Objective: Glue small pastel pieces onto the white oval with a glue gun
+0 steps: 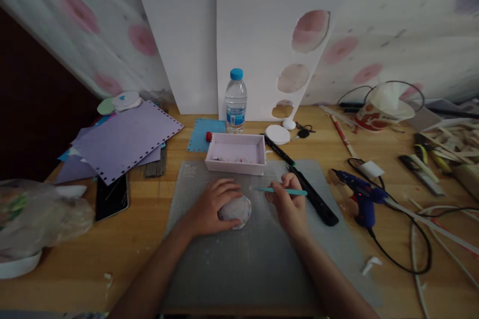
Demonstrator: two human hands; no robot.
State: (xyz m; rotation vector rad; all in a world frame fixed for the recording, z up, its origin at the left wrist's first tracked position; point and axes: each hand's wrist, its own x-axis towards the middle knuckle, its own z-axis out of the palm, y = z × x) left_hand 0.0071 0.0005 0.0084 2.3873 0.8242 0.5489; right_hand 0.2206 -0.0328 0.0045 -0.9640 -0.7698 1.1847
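Observation:
My left hand grips a small round white disc with a patterned rim. Its thumb lies along the near edge and its fingers curl over the far edge. A slim pair of turquoise tweezers is pinched in my right hand, its pointed end aimed left, just above the mat and apart from the disc. Both hands are over a grey cutting mat. Just beyond them sits an open, pale lilac box with tiny bits along its inside bottom.
A water bottle stands behind the box. Right of my right hand lie a long black tool and a blue glue gun with its cord. Purple sheets and a phone are at left. White boards lean at the back.

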